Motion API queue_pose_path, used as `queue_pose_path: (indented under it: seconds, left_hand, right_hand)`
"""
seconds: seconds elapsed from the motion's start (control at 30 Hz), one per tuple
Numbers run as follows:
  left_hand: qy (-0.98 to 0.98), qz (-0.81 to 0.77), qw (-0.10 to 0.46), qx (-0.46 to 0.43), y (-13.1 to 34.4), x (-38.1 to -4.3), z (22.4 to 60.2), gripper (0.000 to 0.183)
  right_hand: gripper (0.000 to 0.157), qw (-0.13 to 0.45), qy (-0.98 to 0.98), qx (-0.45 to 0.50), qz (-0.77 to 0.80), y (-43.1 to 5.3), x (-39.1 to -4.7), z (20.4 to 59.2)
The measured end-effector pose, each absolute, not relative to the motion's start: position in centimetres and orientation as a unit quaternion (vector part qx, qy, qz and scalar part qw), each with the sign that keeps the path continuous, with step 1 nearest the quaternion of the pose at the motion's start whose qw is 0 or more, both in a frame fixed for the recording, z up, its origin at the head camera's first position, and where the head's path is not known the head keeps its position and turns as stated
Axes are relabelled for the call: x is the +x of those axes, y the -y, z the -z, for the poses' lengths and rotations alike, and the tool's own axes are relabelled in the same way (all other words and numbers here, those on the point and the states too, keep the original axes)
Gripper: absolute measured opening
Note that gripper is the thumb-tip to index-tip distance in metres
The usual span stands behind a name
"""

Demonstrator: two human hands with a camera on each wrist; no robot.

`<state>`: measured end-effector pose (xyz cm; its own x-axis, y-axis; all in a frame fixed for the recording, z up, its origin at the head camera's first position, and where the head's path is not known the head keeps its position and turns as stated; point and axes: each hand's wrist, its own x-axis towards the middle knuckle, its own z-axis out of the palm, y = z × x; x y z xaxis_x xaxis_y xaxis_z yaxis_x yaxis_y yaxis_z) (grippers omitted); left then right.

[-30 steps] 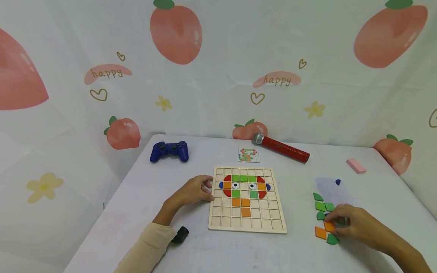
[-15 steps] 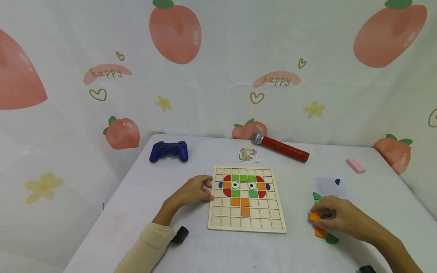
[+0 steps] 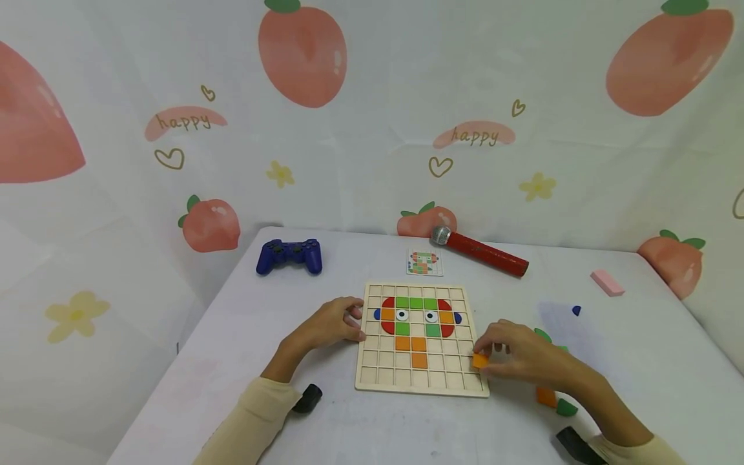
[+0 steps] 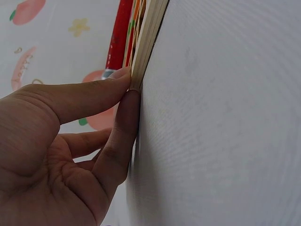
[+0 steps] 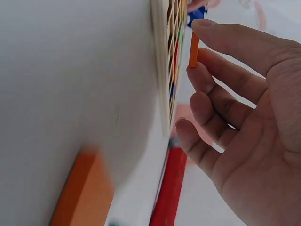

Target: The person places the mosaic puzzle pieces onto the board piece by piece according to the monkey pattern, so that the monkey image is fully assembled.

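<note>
A square wooden grid board (image 3: 401,380) lies on the white table, with red, green, orange and blue tiles and two eye tiles set in its cells. My left hand (image 3: 331,324) grips the board's left edge; in the left wrist view the thumb (image 4: 94,96) lies over that edge and a finger bears on its side. Between thumb and fingers my right hand (image 3: 520,352) pinches an orange square tile (image 3: 480,360), over the board's right edge. Seen from the right wrist, the orange tile (image 5: 194,51) stands edge-on, with the other fingers loosely bent below it.
Loose tiles lie to the right: an orange one (image 3: 546,396), a green one (image 3: 566,407) and a blue one (image 3: 576,310), others partly behind the right hand. A pattern card (image 3: 425,263), red microphone (image 3: 485,253), blue game controller (image 3: 289,256) and pink block (image 3: 607,283) lie farther back.
My right hand has picked up the orange tile from the loose pieces and carried it left to the board's right edge. The left hand has stayed on the board.
</note>
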<state>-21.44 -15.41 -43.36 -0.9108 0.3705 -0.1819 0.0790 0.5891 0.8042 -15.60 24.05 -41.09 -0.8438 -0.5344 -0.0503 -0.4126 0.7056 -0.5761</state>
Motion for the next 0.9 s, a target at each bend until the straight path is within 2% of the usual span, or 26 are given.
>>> queue_pose_path:
  seconds: [0.3,0.57,0.9]
  left_hand:
    - [-0.875,-0.436,0.169,0.125,15.3,-21.5,43.3,0.073]
    - [-0.874,-0.437,0.169,0.129,15.3,-21.4,43.1,0.073]
    - [-0.874,-0.437,0.171,0.125,15.3,-21.4,43.1,0.072]
  right_hand:
    - [0.024,0.130,-0.905,-0.309,0.262,-19.8,-16.8,41.1]
    - [0.022,0.128,-0.896,-0.339,0.258,-17.4,-17.2,41.2]
    - [0.025,0.168,-0.885,-0.340,0.271,-15.3,-17.3,41.6]
